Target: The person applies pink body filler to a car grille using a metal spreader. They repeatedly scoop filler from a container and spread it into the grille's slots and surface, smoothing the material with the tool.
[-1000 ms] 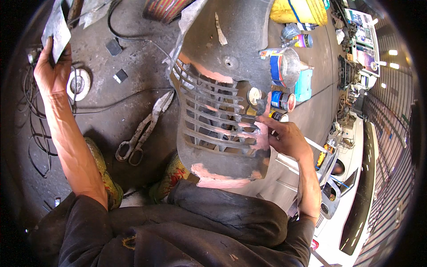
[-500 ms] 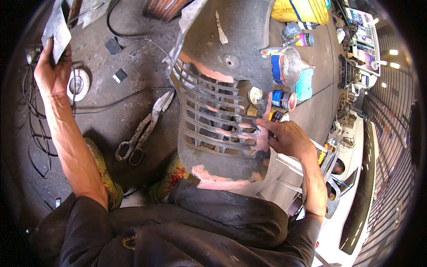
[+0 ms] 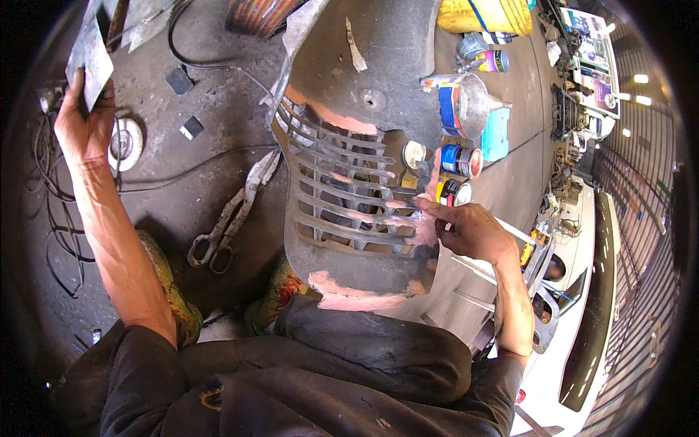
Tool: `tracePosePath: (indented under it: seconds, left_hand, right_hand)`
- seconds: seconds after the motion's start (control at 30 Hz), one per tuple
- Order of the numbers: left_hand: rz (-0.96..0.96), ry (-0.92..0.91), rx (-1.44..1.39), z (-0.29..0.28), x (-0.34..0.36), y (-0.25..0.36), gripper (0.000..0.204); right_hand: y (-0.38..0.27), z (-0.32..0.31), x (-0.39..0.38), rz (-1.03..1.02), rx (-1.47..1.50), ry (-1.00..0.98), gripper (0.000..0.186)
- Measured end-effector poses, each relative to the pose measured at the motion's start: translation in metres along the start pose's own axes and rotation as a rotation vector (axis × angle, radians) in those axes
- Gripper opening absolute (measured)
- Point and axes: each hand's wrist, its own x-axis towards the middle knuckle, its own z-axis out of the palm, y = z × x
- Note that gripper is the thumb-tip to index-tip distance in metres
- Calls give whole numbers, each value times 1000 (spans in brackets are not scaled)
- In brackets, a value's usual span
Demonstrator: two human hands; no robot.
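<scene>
My left hand (image 3: 87, 124) grips a flat metal sheet (image 3: 91, 54) at the upper left. My right hand (image 3: 470, 231) is at the right edge of a grey slatted plastic panel (image 3: 349, 266), index finger stretched onto pink filler (image 3: 422, 229), other fingers bent and apart, with nothing visible in them. More pink patches edge the panel's slats and lower lip. Large metal shears (image 3: 237, 218) lie left of the panel. A white round disc (image 3: 127, 146) lies on the floor by my left wrist, among black cables (image 3: 51, 175).
Paint cans (image 3: 459, 160), a large tin (image 3: 470, 105), a yellow container (image 3: 484, 16) and a light-blue box (image 3: 495, 135) stand beyond the panel. A metal ladder-like frame (image 3: 466, 266), white vehicle bodywork (image 3: 553, 393) and a corrugated wall (image 3: 648, 218) fill the right side.
My right forearm has shifted a little and the index finger has moved slightly along the filler. The view has shifted slightly; my left hand still holds the sheet.
</scene>
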Motion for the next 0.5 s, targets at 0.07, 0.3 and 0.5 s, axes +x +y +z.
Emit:
tracePosePath:
  seconds: [0.07,0.3,0.5]
  left_hand:
    - [-18,-21,-20,2,1,-1,22]
    - [16,39,23,0,0,0,22]
    - [-4,25,7,-2,1,0,22]
  right_hand:
    - [3,4,0,-42,3,17,74]
    - [2,2,-6,29,91,45,80]
    - [-6,-1,-3,25,16,-85,80]
